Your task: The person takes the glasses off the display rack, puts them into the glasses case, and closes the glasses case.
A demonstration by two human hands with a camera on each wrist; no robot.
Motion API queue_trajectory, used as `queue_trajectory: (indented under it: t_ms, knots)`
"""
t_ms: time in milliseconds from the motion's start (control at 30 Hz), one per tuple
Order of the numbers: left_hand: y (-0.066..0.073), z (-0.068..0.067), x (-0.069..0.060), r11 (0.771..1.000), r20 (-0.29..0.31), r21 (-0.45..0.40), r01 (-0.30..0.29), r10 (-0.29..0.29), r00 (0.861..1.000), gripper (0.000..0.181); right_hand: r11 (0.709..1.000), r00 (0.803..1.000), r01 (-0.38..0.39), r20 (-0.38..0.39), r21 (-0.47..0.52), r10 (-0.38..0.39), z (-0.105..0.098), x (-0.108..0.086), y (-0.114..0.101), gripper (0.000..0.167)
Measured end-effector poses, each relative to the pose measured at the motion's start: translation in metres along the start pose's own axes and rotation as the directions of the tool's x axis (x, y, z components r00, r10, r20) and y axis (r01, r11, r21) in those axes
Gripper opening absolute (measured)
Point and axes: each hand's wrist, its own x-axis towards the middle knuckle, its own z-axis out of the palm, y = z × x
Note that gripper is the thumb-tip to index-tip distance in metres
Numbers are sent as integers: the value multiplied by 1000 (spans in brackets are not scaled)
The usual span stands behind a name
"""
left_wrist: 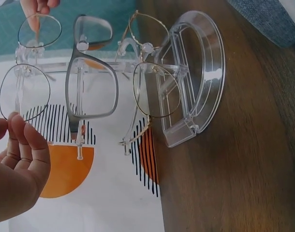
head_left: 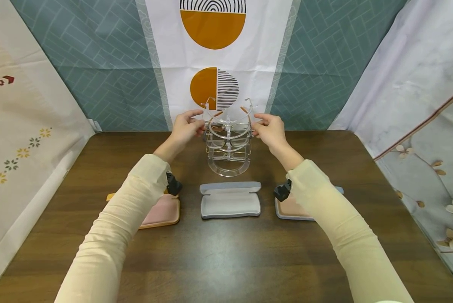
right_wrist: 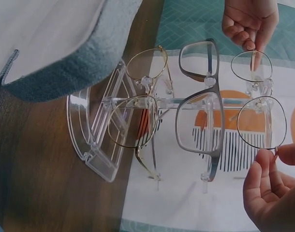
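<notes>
A clear plastic display rack (head_left: 228, 172) stands at the back of the table, bearing eyeglasses in tiers. On its top tier are thin dark round-rimmed eyeglasses (right_wrist: 261, 121). My left hand (head_left: 188, 128) pinches one side of them, and my right hand (head_left: 270, 130) pinches the other side at the hinge. Below sit grey thick-framed eyeglasses (left_wrist: 92, 87), then gold thin-rimmed eyeglasses (left_wrist: 157, 89). Both lower pairs rest on the rack, untouched. In the right wrist view, the far fingers of my left hand (right_wrist: 251, 21) meet the round frame's edge.
An open grey glasses case (head_left: 231, 205) lies before the rack. To its left is a pink-lined, orange-edged case (head_left: 162, 210); to its right, a peach-lined blue case (head_left: 292, 208). My sleeves partly cover both. A patterned cloth (head_left: 120, 75) hangs behind the table.
</notes>
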Motion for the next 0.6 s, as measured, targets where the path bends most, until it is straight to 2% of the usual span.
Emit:
queue_trajectory:
  t_ms: [400, 600]
  knots:
    - [-2, 6, -6, 998, -43, -60, 3, -5, 999, 41, 999, 999, 41, -22, 29, -41, -3, -5, -1, 35]
    - [2, 8, -12, 995, -83, -99, -25, 17, 996, 40, 997, 998, 60, -23, 38, -59, -4, -8, -4, 35]
